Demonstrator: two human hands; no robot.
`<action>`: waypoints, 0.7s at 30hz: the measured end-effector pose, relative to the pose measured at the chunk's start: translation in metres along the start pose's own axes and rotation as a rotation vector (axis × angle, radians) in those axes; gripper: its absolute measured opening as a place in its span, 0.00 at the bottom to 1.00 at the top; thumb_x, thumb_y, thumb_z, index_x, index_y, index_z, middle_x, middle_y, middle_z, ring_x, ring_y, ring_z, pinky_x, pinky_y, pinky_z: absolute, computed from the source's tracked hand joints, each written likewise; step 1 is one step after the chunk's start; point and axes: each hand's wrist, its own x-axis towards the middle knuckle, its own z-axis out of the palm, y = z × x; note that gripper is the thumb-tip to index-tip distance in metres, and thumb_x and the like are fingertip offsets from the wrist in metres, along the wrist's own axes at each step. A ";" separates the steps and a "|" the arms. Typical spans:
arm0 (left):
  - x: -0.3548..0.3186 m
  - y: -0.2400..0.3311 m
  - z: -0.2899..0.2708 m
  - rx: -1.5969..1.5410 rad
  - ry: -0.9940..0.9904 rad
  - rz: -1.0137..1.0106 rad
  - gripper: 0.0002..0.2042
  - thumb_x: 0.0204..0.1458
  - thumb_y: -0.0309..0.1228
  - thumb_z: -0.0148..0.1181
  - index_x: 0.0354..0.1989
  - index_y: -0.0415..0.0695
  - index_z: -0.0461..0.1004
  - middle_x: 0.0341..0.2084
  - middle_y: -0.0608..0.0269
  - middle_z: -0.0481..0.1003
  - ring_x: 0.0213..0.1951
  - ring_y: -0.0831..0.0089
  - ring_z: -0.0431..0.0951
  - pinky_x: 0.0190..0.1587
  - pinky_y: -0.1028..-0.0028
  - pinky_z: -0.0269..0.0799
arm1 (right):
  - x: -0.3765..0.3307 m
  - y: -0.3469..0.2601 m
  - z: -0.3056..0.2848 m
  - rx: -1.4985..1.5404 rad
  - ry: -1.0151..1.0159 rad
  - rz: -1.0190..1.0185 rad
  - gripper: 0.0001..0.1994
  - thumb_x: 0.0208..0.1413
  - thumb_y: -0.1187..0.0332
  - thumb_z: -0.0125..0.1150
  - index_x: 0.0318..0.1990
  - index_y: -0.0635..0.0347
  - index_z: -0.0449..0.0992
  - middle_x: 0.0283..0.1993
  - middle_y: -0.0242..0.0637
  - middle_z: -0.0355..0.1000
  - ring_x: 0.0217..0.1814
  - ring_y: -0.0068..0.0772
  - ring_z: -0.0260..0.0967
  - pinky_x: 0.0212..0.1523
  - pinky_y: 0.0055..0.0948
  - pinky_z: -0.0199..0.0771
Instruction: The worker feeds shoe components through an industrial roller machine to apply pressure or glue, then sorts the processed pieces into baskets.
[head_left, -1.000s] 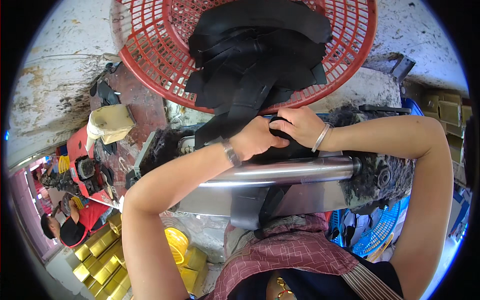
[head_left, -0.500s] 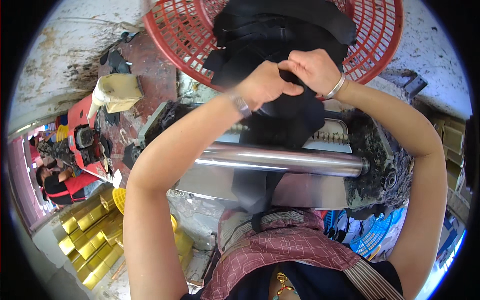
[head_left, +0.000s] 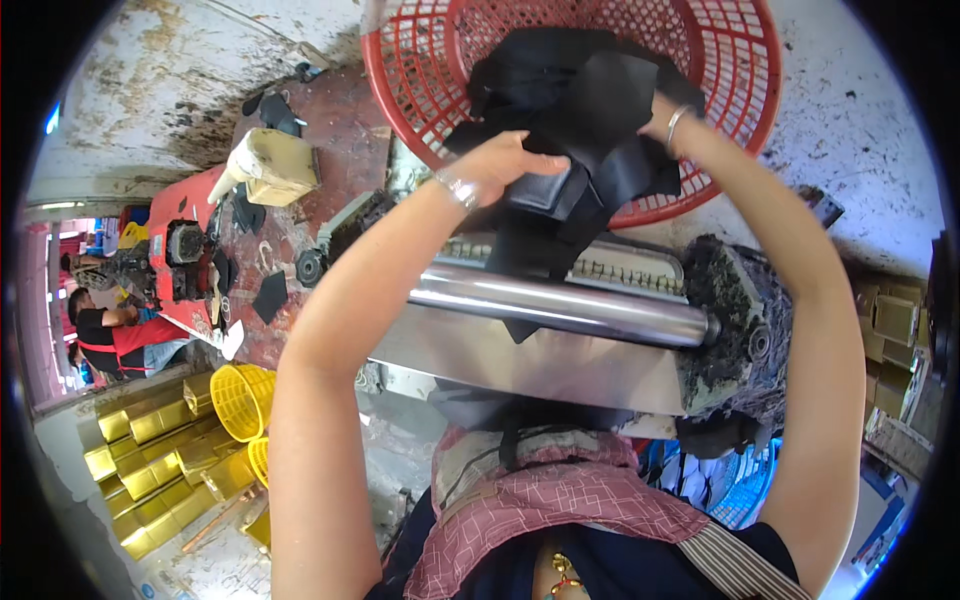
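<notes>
A red plastic basket [head_left: 400, 105] at the far side holds a heap of black flat cut pieces [head_left: 545, 75] that look like leather or fabric. My left hand [head_left: 505, 165] is closed on a stack of black pieces [head_left: 540, 190] at the basket's near rim, thumb on top. My right hand [head_left: 665, 125] reaches into the basket's right side and grips a black piece [head_left: 615, 105]; its fingers are mostly hidden behind it. Below my hands a shiny metal roller [head_left: 570, 305] spans a machine. Black pieces hang down behind the roller, and a pointed tip shows below it.
A metal plate [head_left: 540, 365] slopes toward me under the roller. The machine's grimy right end [head_left: 745, 315] stands beside my right forearm. Left are a reddish table [head_left: 345, 120], a cream container [head_left: 280, 165], yellow baskets [head_left: 240, 400] and gold boxes [head_left: 155, 430]. A person [head_left: 110, 335] sits farther left.
My hands, together before, have separated: the right has gone farther into the basket, the left stays near the rim. The long black piece under the roller has mostly gone from the metal plate.
</notes>
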 end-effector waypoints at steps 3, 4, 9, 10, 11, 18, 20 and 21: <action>-0.010 0.011 0.008 0.021 0.070 0.091 0.19 0.38 0.26 0.64 0.41 0.35 0.69 0.36 0.61 0.72 0.36 0.75 0.71 0.42 0.75 0.66 | -0.015 -0.016 0.028 -0.468 -0.363 -0.073 0.17 0.46 0.59 0.50 0.37 0.63 0.73 0.32 0.40 0.73 0.33 0.36 0.70 0.38 0.30 0.67; -0.016 0.018 0.011 0.002 0.114 0.158 0.18 0.39 0.27 0.63 0.40 0.35 0.69 0.34 0.62 0.73 0.35 0.76 0.71 0.41 0.76 0.66 | -0.017 -0.020 0.030 -0.141 -0.862 0.304 0.16 0.45 0.59 0.52 0.34 0.63 0.75 0.30 0.41 0.73 0.34 0.36 0.70 0.38 0.30 0.68; -0.069 0.101 -0.005 0.074 0.242 0.568 0.17 0.41 0.29 0.62 0.39 0.35 0.68 0.31 0.60 0.73 0.32 0.78 0.73 0.31 0.77 0.71 | -0.026 -0.033 -0.010 -0.150 -0.799 0.115 0.12 0.42 0.60 0.56 0.27 0.60 0.75 0.25 0.43 0.71 0.29 0.39 0.69 0.32 0.33 0.66; -0.086 0.114 -0.005 0.112 0.157 0.616 0.17 0.41 0.30 0.62 0.40 0.36 0.68 0.31 0.60 0.73 0.32 0.78 0.73 0.30 0.77 0.71 | -0.026 -0.037 -0.023 -0.365 -0.812 -0.018 0.11 0.42 0.60 0.57 0.26 0.59 0.74 0.24 0.43 0.71 0.28 0.40 0.69 0.30 0.34 0.66; -0.101 0.122 0.000 0.254 0.107 0.653 0.18 0.41 0.30 0.62 0.42 0.37 0.68 0.32 0.60 0.73 0.34 0.79 0.73 0.34 0.77 0.71 | -0.026 -0.044 -0.039 -0.327 -0.700 0.049 0.10 0.43 0.61 0.56 0.25 0.60 0.73 0.24 0.42 0.70 0.29 0.41 0.68 0.30 0.33 0.65; -0.152 0.098 0.076 1.454 0.078 0.926 0.20 0.38 0.35 0.61 0.37 0.34 0.70 0.43 0.47 0.68 0.41 0.60 0.71 0.44 0.73 0.65 | -0.006 -0.184 -0.099 -0.311 -0.442 -0.259 0.03 0.44 0.71 0.54 0.27 0.59 0.67 0.24 0.38 0.67 0.27 0.40 0.67 0.28 0.31 0.65; -0.168 0.080 0.080 1.313 -0.072 0.747 0.16 0.37 0.34 0.62 0.30 0.34 0.73 0.36 0.46 0.70 0.35 0.57 0.72 0.38 0.70 0.67 | -0.021 -0.228 -0.100 -0.139 -0.435 -0.331 0.05 0.43 0.70 0.55 0.26 0.60 0.67 0.24 0.40 0.67 0.28 0.42 0.66 0.28 0.32 0.66; -0.181 0.065 0.079 1.249 -0.122 0.691 0.15 0.37 0.34 0.62 0.30 0.35 0.72 0.29 0.47 0.71 0.31 0.56 0.72 0.34 0.68 0.67 | -0.029 -0.243 -0.095 -0.079 -0.460 -0.359 0.06 0.44 0.69 0.55 0.28 0.60 0.68 0.24 0.40 0.67 0.27 0.41 0.67 0.28 0.32 0.66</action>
